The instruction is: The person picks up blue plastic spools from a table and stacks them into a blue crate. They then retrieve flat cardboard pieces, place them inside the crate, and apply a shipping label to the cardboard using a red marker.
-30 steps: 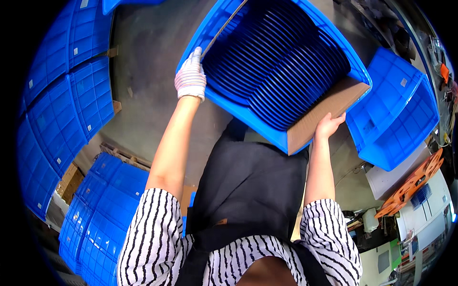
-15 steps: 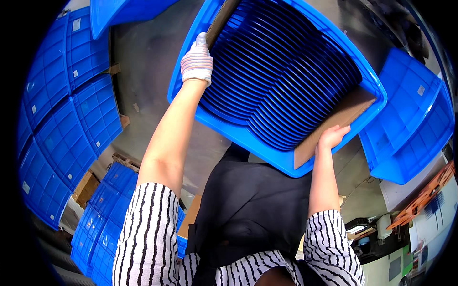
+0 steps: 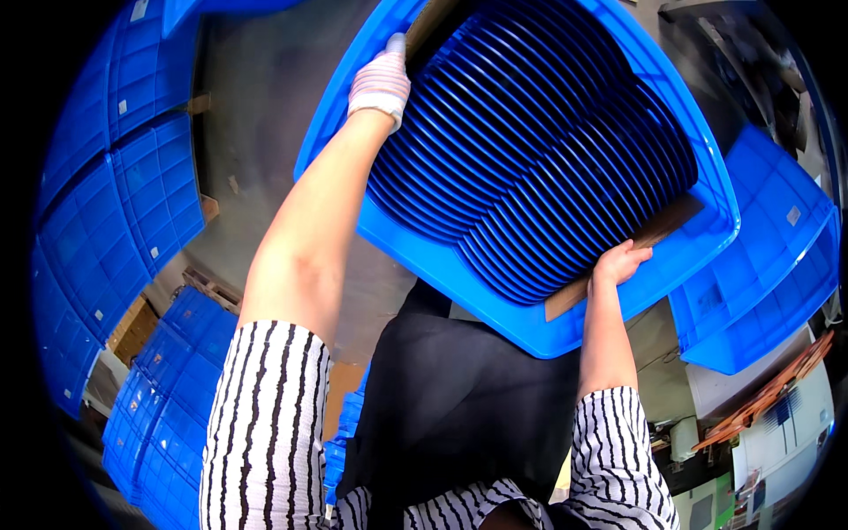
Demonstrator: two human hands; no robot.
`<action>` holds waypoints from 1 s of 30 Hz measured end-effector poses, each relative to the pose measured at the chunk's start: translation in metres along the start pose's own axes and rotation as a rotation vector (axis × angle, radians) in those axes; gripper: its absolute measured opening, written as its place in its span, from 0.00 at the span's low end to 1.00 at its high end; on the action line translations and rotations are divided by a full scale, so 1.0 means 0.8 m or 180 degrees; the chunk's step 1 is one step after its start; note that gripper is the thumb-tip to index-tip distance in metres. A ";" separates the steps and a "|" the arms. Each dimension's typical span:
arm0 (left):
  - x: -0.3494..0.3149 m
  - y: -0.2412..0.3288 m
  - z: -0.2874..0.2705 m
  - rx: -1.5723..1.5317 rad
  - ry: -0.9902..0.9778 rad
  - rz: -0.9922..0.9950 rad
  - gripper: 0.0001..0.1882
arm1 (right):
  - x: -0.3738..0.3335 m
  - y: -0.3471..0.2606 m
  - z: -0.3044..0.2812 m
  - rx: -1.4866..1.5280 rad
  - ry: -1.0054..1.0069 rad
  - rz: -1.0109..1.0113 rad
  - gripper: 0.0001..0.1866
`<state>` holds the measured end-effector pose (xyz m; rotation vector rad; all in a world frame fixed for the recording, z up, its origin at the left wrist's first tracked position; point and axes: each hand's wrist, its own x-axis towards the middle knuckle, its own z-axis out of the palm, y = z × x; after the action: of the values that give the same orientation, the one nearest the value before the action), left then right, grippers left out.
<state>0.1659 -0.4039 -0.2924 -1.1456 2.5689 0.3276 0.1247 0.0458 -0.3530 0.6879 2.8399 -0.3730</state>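
A large blue plastic bin (image 3: 521, 331) stands in front of me, packed with two side-by-side rows of thin, dark round-edged discs (image 3: 530, 150) on edge. Brown cardboard lines both ends. My left hand (image 3: 382, 84), in a striped knit glove, is at the far left end, closed on the cardboard sheet (image 3: 433, 28) there; some of its fingers are hidden. At the near right end, my bare right hand (image 3: 618, 263) is closed over the edge of the other cardboard sheet (image 3: 667, 223), next to the last discs.
Stacked blue crates (image 3: 159, 185) line the left side, with more crates (image 3: 177, 389) below on a wooden pallet (image 3: 210, 288). Nested blue bins (image 3: 760, 247) stand to the right. Grey floor (image 3: 256, 132) shows between the left stacks and the bin.
The bin appears larger and its near corner lower in view. My right hand has shifted inward over the cardboard, which shows as a narrower strip. My left hand stays at the far end.
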 end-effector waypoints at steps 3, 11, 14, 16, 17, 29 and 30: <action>0.023 -0.007 0.028 -0.0169 -0.0179 -0.0054 0.25 | 0.012 0.016 0.016 0.0144 0.0101 -0.0270 0.24; -0.089 -0.072 -0.016 -0.1113 0.0466 0.1014 0.23 | -0.036 -0.003 -0.060 0.2391 -0.1005 0.0579 0.32; -0.185 -0.096 -0.029 -0.1781 0.0921 0.0648 0.18 | -0.163 -0.057 -0.087 0.1875 -0.1492 -0.2012 0.37; -0.230 -0.116 -0.019 -0.0709 0.1397 0.0580 0.20 | -0.222 -0.080 -0.088 0.0362 -0.1616 -0.3464 0.41; -0.251 -0.124 -0.003 -0.0398 0.1202 0.0313 0.25 | -0.250 -0.097 -0.086 -0.0082 -0.1960 -0.3446 0.41; -0.269 -0.099 -0.020 -0.0295 -0.0596 -0.0473 0.41 | -0.270 -0.190 -0.035 -0.1162 -0.2018 -0.5091 0.42; -0.275 -0.113 -0.017 -0.0280 -0.0628 -0.0472 0.42 | -0.280 -0.188 -0.056 -0.1336 -0.2296 -0.4775 0.41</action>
<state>0.3705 -0.3174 -0.2060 -1.2590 2.3052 0.4962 0.2434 -0.1647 -0.2259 -1.4150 2.0235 -0.1136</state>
